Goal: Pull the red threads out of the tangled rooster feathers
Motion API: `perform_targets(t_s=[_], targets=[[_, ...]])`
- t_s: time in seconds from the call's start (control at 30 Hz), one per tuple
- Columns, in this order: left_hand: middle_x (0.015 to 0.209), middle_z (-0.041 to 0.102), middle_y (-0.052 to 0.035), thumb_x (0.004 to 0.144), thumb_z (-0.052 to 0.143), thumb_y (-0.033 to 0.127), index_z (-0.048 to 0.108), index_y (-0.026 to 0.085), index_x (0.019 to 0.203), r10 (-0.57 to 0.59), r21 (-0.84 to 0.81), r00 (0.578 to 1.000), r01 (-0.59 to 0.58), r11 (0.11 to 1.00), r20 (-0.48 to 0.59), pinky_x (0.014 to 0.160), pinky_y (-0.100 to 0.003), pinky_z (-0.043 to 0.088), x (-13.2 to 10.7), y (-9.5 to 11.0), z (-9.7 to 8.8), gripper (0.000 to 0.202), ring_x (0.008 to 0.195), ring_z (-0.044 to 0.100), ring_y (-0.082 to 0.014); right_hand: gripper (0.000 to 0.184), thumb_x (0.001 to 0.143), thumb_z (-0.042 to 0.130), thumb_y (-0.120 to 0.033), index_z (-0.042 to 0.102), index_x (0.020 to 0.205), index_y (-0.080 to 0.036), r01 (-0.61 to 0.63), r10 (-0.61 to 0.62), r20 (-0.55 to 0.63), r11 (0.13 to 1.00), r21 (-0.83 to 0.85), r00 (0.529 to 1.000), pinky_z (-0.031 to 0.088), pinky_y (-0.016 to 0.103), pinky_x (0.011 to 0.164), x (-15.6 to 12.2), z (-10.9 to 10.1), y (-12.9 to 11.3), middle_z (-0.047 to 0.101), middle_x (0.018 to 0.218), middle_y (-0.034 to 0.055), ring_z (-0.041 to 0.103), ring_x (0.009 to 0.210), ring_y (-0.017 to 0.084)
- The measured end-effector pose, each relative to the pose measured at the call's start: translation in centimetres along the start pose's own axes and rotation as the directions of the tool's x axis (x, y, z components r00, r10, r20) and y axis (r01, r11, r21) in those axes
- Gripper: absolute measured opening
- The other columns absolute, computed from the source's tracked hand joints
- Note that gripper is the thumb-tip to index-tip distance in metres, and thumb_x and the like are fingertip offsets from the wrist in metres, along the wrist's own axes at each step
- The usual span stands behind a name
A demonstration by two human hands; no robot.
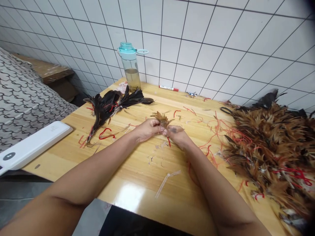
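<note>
At the middle of the table (147, 178), the brown feather bunch (161, 118) is pinched at its quills by the left hand (147, 129) and the right hand (178, 135), and is best gripped tight so none slips.

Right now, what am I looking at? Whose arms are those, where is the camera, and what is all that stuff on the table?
No machine here: these are a person's two bare arms, seen from a camera worn on their head and looking down. The left hand and right hand together pinch a small brown feather bunch above a wooden table. On the table lie a black feather bundle to the left, a big heap of brown feathers to the right and scattered red string pieces. A water bottle and a marker sit by the tiled wall.
</note>
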State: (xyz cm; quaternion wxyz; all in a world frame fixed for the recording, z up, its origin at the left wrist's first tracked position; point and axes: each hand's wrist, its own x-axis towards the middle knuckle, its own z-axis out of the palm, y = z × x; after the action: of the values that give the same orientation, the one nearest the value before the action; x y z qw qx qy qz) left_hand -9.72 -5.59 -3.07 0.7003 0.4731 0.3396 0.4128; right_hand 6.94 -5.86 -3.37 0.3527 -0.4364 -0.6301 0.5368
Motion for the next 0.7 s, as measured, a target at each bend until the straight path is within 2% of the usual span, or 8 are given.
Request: perform_targets(t_s=[0.23,0.47,0.7], targets=[[0.068,0.067,-0.0023,0.055,0.087,0.039,0.068,0.011,0.074,0.023,0.032,0.996,-0.021,0.999,-0.081,0.069,-0.025,0.046,0.3,-0.2,0.1,0.039,0.065,0.059,-0.0104,0.035,0.062,0.075,-0.054,0.064,0.064,-0.021,-0.015,0.003,0.076,0.988,0.155,0.997,0.047,0.029,0.077,0.0,0.0,0.2,0.065,0.071,0.0003,0.059,0.077,0.016],[0.059,0.063,-0.0006,0.060,0.083,0.043,0.064,0.011,0.062,0.047,0.157,0.998,-0.040,0.987,-0.038,0.068,-0.025,0.045,0.1,0.3,0.6,0.037,0.060,0.056,-0.0102,0.041,0.065,0.073,-0.058,0.062,0.063,-0.018,0.022,-0.027,0.078,0.998,0.065,0.997,0.044,0.026,0.068,0.4,-0.3,1.1,0.061,0.066,0.0008,0.054,0.069,0.014],[0.063,0.066,-0.0017,0.058,0.084,0.041,0.065,0.012,0.065,0.085,0.126,0.992,-0.073,0.989,-0.090,0.072,-0.027,0.047,-0.1,0.3,1.0,0.036,0.063,0.058,-0.0122,0.038,0.074,0.064,-0.054,0.055,0.062,-0.020,0.105,-0.108,0.069,0.994,0.043,0.992,0.040,0.026,0.066,1.0,0.0,1.8,0.053,0.064,-0.0011,0.048,0.065,0.012]])
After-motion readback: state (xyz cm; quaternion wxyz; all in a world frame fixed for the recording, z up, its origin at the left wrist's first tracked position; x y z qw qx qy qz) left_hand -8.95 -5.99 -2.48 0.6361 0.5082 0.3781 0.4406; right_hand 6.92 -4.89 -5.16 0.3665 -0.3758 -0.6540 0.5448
